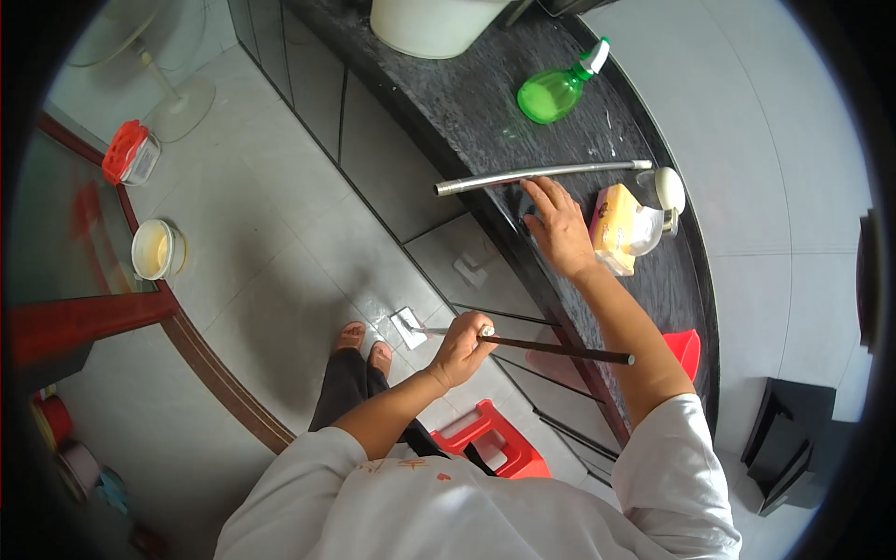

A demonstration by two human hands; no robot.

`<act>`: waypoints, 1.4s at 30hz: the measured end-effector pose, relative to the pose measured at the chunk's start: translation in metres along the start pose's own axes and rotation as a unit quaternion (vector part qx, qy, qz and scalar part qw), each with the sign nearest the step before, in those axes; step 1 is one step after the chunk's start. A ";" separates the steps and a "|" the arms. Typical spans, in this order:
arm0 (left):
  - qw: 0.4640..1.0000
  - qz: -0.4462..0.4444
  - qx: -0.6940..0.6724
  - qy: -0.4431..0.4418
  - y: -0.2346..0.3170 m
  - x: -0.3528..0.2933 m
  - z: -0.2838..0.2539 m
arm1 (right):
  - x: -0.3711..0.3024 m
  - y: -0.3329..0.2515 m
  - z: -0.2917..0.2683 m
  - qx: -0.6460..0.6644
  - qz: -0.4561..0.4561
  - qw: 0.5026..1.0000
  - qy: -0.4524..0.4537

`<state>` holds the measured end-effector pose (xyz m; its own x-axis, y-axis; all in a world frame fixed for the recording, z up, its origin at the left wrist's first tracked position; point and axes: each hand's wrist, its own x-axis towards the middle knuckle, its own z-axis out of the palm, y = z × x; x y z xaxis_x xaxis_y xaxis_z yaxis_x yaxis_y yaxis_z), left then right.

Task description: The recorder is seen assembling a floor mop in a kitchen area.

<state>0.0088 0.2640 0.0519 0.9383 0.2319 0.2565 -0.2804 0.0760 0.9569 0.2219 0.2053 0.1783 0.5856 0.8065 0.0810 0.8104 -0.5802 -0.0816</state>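
My left hand [459, 351] is closed around the upright pole of a flat mop. The mop's small white head [408, 329] rests on the floor near my feet. A dark rod [560, 350] sticks out to the right from the thumb side of the same hand. My right hand [563, 229] reaches over the dark counter, fingers stretched and apart, with fingertips at a silver metal tube [541, 175]. That tube lies across the counter, its left end jutting past the front edge. Whether the fingertips touch it, I cannot tell.
On the counter [439, 103] are a green spray bottle [551, 96], a yellow-and-pink tissue pack [613, 229], a white tub [434, 23] and a red container [684, 351]. A red stool [499, 439] stands close to me. A small bucket [157, 250] sits by the doorway.
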 end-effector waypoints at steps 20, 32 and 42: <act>0.980 -0.116 0.056 0.149 0.003 0.012 -0.018 | 0.075 0.011 -0.052 -0.134 -0.167 0.976 -0.047; 0.991 -0.048 -0.031 0.122 -0.007 0.018 -0.008 | 0.057 -0.066 -0.232 -0.169 -0.212 0.960 0.076; 0.988 0.098 0.047 0.113 -0.007 0.031 0.022 | -0.046 -0.080 -0.310 -0.390 -0.116 0.912 -0.046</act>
<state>0.0444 0.2493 0.0566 0.7957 0.4446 0.4113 -0.4217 -0.0807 0.9031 0.1365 0.1795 0.4887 0.4213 0.9034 -0.0798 0.7006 -0.2683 0.6612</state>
